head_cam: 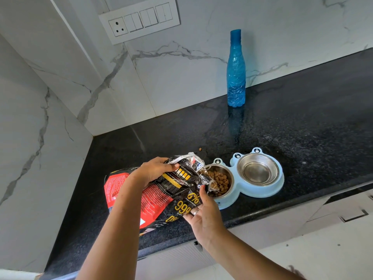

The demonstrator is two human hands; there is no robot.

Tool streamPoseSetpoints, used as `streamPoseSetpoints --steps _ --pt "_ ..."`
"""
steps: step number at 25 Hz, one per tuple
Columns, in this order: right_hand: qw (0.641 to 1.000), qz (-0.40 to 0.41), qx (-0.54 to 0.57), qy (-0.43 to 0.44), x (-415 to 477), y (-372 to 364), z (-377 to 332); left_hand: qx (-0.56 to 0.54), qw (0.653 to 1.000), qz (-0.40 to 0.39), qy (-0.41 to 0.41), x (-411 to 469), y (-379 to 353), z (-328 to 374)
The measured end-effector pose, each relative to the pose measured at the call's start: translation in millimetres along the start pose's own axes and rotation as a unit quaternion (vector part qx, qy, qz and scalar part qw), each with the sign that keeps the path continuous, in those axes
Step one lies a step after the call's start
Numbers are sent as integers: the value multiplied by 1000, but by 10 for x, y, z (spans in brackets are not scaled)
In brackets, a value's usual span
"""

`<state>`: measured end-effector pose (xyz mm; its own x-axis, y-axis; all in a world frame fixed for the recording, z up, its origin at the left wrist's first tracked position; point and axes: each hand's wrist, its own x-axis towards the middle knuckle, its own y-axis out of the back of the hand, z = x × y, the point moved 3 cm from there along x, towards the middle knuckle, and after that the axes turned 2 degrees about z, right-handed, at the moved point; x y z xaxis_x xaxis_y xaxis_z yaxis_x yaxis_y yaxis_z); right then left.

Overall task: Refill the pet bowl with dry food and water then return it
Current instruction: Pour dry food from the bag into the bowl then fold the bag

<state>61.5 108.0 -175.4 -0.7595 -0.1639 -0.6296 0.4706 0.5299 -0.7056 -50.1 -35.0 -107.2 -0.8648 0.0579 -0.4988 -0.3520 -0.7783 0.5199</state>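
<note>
Kibble [220, 179] fills the left cup of the blue double bowl [279, 184] near the counter [302, 128] edge; the right cup is empty. Both hands grip the tilted bag [171, 190], left hand [153, 170] on top, right hand [203, 217] beneath. Behind stands a blue bottle [236, 71].

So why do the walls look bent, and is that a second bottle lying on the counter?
Head view: the wide-angle lens bows straight lines, so the wall edges and switch panel lean. The dark streak below the blue bottle is its reflection in the glossy black counter, not a second bottle. Light is soft; the empty steel bowl shows mild glare. The left hand and right hand on the food bag look sharp.
</note>
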Motion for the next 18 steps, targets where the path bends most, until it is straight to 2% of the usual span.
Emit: streamPoseSetpoints --steps 5,9,15,18 --pt "999 35 6 -35 32 -17 -26 -9 1000 -6 0 -20 -5 16" --pt "998 29 18 -56 28 -38 -78 -8 1000 -8 -3 -64 -3 36" --pt "996 60 4 -70 62 -23 -42 -22 998 -56 -15 -135 -20 91" --pt "995 67 14 -76 55 -54 -33 3 999 -39 -24 -109 -61 76"
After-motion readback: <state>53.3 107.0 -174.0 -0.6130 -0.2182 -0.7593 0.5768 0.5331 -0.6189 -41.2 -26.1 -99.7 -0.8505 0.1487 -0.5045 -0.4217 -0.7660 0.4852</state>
